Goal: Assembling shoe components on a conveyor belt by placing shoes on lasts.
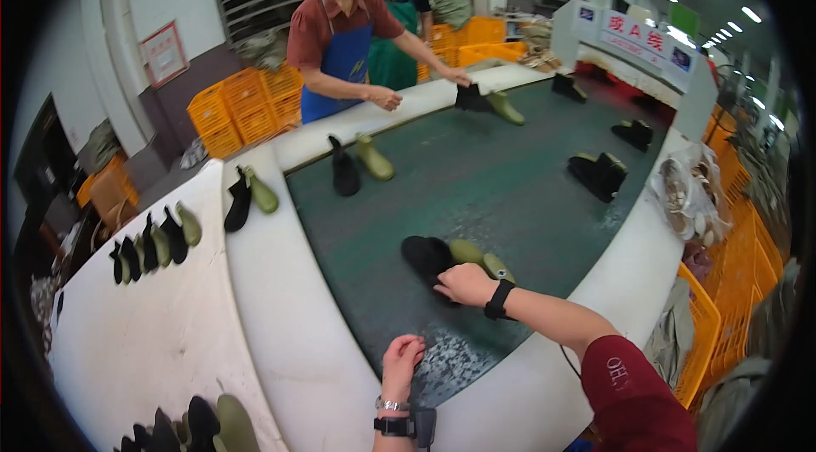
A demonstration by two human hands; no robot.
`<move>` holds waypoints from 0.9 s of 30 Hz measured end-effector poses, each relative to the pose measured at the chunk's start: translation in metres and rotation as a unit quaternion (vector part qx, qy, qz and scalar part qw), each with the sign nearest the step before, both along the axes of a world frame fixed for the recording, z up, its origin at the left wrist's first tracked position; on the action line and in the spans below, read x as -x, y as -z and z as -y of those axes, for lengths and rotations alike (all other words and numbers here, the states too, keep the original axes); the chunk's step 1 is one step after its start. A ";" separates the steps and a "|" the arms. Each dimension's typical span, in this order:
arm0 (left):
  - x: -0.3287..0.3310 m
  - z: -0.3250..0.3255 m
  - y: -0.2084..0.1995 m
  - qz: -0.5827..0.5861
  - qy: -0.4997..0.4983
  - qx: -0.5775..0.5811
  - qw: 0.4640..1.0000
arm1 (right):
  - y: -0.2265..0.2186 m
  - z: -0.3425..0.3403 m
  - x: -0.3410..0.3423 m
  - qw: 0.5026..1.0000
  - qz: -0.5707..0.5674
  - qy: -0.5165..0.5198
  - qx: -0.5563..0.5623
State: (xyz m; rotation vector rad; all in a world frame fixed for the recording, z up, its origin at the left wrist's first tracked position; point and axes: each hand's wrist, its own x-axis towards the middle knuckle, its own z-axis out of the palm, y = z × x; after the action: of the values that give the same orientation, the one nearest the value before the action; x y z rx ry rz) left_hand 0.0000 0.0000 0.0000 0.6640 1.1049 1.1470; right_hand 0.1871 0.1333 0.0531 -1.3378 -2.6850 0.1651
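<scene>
Working through the head view, I judge the step in hand to be the handling of the 2 black boots, which lie side by side on the near half of the dark green belt. Right hand: bent down onto the near end of the black boots and touching them; the fingertips are partly hidden, so I cannot tell whether the grip is closed. Left hand: empty, fingers loosely bent and apart, above the near end of the belt. The next move, in my judgement, calls for a secure hold by the right hand, with the left hand brought in as support. Observe clearance: 2 olive-green boot-shaped pieces lie just beyond the right hand, close against the black boots, and could be knocked by a sideways pull. Farther up the belt stand a black boot with a green piece beside it, and a dark pair toward the right edge. Across the belt, a co-worker in a blue apron has 1 hand at another black boot; treat that area as occupied. The white table at left carries a row of boots. A clear plastic bag and orange crates limit room on the right.
</scene>
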 end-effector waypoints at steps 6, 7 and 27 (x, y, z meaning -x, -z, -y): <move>0.015 0.005 -0.003 -0.018 -0.031 0.008 0.999 | 0.001 0.001 0.001 0.996 -0.061 -0.066 0.003; 0.012 0.005 -0.003 -0.012 -0.028 0.008 0.999 | -0.003 0.003 -0.001 0.996 -0.061 -0.069 0.003; -0.066 0.045 -0.016 -0.473 0.324 -0.263 0.776 | -0.067 -0.071 -0.340 0.910 0.117 0.398 -0.007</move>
State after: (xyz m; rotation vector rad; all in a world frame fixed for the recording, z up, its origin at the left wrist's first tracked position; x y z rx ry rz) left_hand 0.0660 -0.0450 0.0160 2.0466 1.1782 0.4393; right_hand 0.5273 0.2038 0.1202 -2.4308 -2.0405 -0.1123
